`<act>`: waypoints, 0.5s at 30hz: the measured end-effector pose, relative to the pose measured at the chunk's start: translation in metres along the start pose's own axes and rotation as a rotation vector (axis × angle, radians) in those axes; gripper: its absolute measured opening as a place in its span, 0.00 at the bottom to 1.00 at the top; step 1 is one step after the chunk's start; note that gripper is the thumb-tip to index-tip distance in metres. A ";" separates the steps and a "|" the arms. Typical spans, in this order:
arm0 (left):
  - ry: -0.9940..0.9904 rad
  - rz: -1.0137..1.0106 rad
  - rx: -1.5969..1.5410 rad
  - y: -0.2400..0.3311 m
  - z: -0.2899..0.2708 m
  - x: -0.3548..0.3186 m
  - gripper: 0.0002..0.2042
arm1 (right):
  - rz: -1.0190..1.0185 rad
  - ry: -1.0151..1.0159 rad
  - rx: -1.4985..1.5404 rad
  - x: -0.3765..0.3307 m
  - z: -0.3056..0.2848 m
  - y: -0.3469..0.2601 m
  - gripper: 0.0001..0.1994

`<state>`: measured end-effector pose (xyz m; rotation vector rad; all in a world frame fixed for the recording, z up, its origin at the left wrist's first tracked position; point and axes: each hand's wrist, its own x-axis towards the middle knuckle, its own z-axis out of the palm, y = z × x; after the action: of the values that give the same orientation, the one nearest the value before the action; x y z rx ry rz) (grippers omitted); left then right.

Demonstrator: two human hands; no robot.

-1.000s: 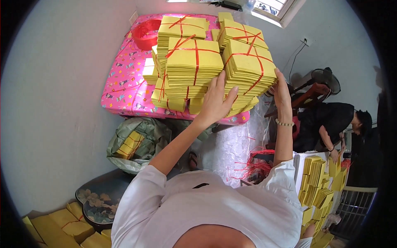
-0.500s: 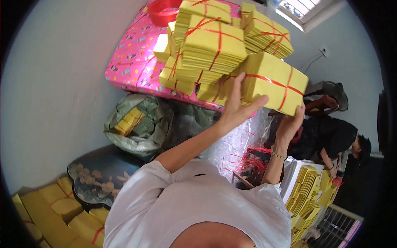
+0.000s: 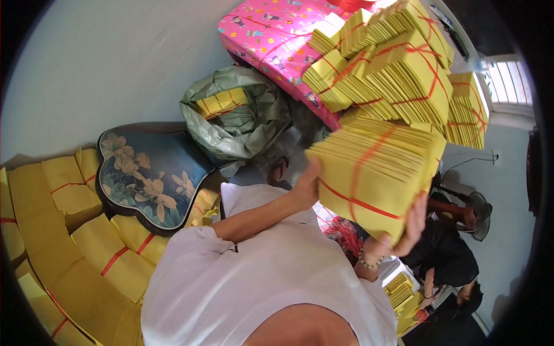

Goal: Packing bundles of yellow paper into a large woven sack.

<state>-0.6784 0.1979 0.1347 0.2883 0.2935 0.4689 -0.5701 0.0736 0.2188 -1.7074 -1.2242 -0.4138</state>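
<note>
A thick bundle of yellow paper packets (image 3: pixel 369 173), bound crosswise with red plastic ribbon, is held up in front of my chest, tilted with its layered edges upward. My left hand (image 3: pixel 307 183) grips its left side, thumb on the near face. Around the lower right corner curl the fingers of my right hand (image 3: pixel 407 230), a beaded bracelet on that wrist. Just beyond, more tied yellow bundles (image 3: pixel 404 75) are piled on a pink patterned surface (image 3: pixel 265 40).
A green sack (image 3: pixel 231 138) holding a yellow bundle stands at centre left. Beside it is a dark floral-patterned board (image 3: pixel 150 179). Yellow bundles (image 3: pixel 86 248) cover the lower left. At right, a person in black (image 3: pixel 447 254) bends near a fan (image 3: pixel 476 216) and more yellow stacks.
My view has swung toward the left. The bundle has come off the pile and nearer my chest, and my left hand has shifted from its top to its left side.
</note>
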 end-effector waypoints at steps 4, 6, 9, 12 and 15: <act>0.190 0.183 -0.073 0.030 -0.068 -0.010 0.45 | -0.164 -0.408 0.061 0.022 0.069 -0.015 0.29; 0.181 0.274 -0.113 0.047 -0.101 -0.013 0.44 | -0.201 -0.543 0.103 0.027 0.104 -0.026 0.31; 0.347 0.434 -0.111 0.074 -0.148 -0.021 0.45 | 0.036 -0.637 0.353 0.034 0.153 -0.034 0.43; 0.399 0.517 0.012 0.101 -0.180 -0.027 0.45 | 0.078 -0.682 0.174 0.057 0.204 -0.041 0.55; 0.357 0.507 0.068 0.118 -0.207 -0.029 0.43 | 0.142 -0.939 0.284 0.057 0.244 -0.029 0.66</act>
<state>-0.8209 0.3266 -0.0097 0.3457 0.5898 1.0167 -0.6296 0.3107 0.1559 -1.7511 -1.6780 0.7080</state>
